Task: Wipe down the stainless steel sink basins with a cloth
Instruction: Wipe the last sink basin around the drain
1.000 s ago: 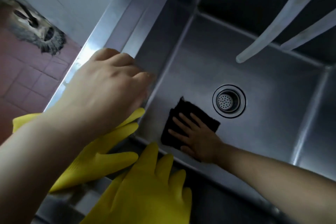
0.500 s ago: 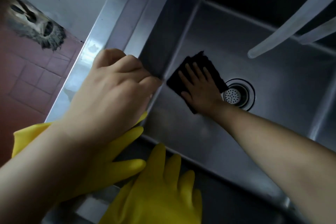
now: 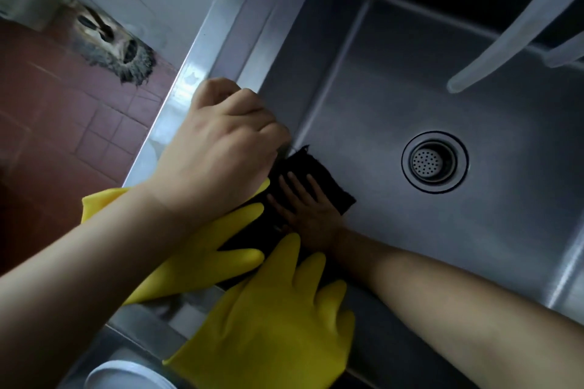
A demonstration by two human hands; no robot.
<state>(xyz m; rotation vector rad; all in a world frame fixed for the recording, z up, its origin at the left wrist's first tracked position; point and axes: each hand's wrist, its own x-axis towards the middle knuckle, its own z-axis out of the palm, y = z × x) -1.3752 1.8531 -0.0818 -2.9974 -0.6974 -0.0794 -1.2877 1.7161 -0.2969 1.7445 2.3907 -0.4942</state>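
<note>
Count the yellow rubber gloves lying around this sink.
2. One yellow glove lies on the sink's near-left rim, partly under the left hand. The other yellow glove lies just nearer the camera. More could lie out of view.

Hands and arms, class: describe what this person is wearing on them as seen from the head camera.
Nothing: the left hand and right hand are bare, and both forearms are uncovered as far as the frame shows, no sleeves, watch or rings visible. The yellow rubber gloves lie unworn on the sink rim.

Dim, cool light; soft glare streaks on the brushed stainless steel sink basin [image 3: 410,246], far wall in deep shadow, wide-angle bending at edges, slight overall softness.
</note>
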